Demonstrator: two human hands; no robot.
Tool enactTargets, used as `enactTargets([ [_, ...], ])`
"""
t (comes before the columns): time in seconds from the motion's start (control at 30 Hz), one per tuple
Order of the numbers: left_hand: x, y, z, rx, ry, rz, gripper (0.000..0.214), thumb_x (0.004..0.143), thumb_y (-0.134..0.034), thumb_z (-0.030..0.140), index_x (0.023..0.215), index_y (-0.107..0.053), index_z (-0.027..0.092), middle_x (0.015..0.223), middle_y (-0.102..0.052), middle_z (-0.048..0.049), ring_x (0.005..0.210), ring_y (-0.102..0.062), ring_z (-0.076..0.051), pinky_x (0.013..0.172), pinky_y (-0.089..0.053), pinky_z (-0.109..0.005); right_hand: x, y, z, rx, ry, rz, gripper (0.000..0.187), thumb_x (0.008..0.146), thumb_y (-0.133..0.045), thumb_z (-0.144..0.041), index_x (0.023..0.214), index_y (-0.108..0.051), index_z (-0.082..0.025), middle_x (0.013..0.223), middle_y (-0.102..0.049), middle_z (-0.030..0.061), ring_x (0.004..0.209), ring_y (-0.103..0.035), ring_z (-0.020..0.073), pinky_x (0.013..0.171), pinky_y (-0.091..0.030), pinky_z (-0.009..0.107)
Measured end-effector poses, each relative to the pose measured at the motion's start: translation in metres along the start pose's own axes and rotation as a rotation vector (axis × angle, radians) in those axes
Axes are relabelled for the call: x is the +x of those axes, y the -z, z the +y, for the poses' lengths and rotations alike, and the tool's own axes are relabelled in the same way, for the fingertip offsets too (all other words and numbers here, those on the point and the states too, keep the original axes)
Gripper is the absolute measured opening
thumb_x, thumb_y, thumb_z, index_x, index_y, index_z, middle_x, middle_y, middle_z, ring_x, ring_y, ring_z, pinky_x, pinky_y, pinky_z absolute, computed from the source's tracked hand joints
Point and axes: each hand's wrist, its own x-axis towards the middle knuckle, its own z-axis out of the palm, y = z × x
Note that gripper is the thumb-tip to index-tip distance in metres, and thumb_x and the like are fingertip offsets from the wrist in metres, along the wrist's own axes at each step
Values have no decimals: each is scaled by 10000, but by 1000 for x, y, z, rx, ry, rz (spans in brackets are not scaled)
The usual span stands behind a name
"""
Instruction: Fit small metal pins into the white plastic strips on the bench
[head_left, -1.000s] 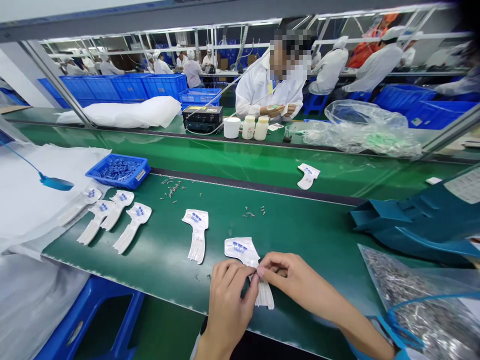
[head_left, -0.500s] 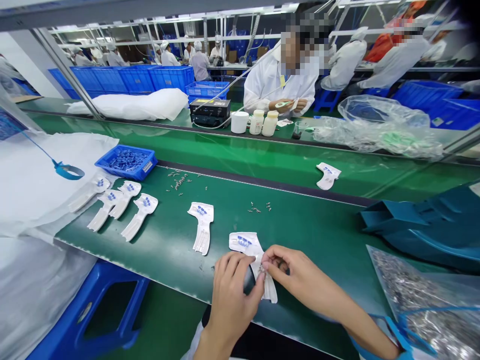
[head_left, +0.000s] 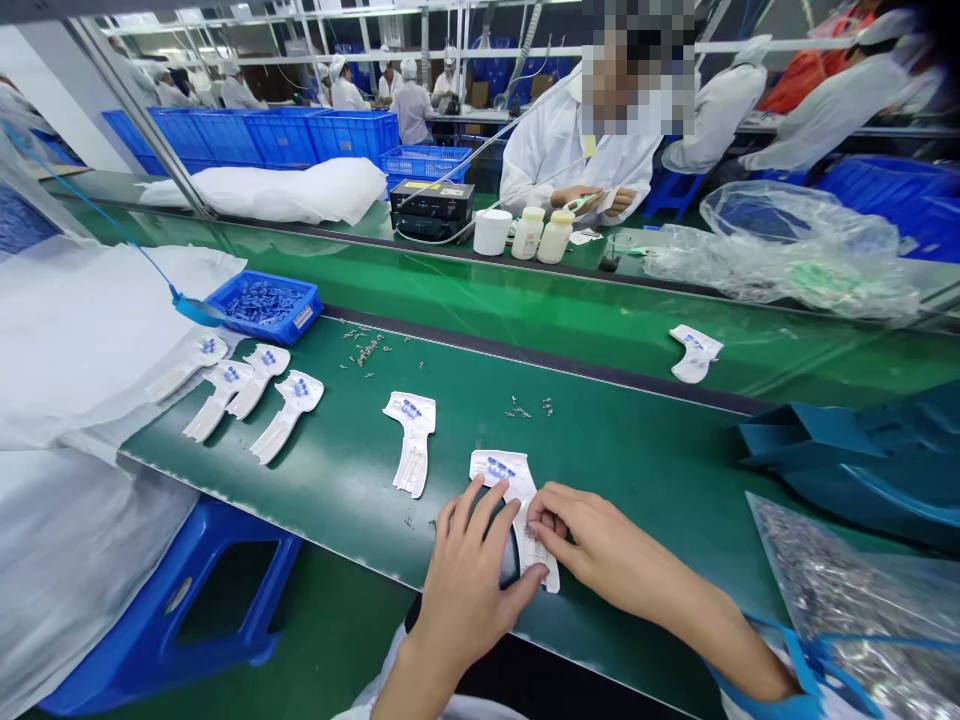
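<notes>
Hands both on one white piece (head_left: 501,470) at near edge of bench (head_left: 637,450), roughly mid-span.

- Left hand (head_left: 469,570): spread flat, fingers apart, pressing down on left side of piece.
- Right hand (head_left: 592,545): thumb and forefinger drawn together on narrow stem of piece. Maybe a small metal bit between them; cannot tell, hidden by fingers.
- Blue inserts visible in wide head of piece, clear of both hands.

Progress, judged from layout only:
- Row of four like pieces (head_left: 289,412) at left end of bench, partly on white sheeting (head_left: 90,340). One more lone piece (head_left: 411,445) between row and hands. All with blue inserts in heads. Probably done, but no way to confirm at this size.
- Another piece (head_left: 695,352) out on belt (head_left: 525,310) past far edge of bench, well apart from the rest.
- So six pieces set aside, one in hand.

Stock on hand:
- Blue tray (head_left: 255,325) of blue parts at far left corner.
- Loose metal bits (head_left: 365,350) near far edge, smaller scatter (head_left: 529,407) just beyond hands.
- Clear bag (head_left: 840,580) packed with metal parts at right end, looking near full. Plenty left by that measure.

Co-worker in white coat (head_left: 559,150) busy across belt, own hands on own work.
</notes>
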Motion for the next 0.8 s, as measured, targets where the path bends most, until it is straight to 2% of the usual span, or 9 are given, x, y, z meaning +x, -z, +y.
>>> enactTargets([
  [0.43,0,1,0,1,-4,-12,509,912,-618,381,1369,-481,203,1521,-443,-103,1437,-335,-344,1077,-383,-545,-1,-6,0,-50,-80,41,132,981,-431,-255,881,-515,-233,831,-580,2,729,-531,173,636,-351,282],
  [0.6,1,2,1,-1,-1,2,510,901,-635,376,1359,-493,201,1503,-465,-113,1428,-353,-341,1072,-392,-537,0,-5,2,-13,-65,37,124,978,-433,-272,900,-524,-240,789,-586,-1,725,-543,178,623,-351,278],
  [0.8,1,3,1,2,-4,6,506,896,-640,364,1353,-500,199,1494,-473,-118,1419,-366,-346,1061,-404,-538,2,-9,1,0,-164,38,72,947,-466,-292,921,-515,-245,747,-618,-10,650,-539,171,582,-332,273],
])
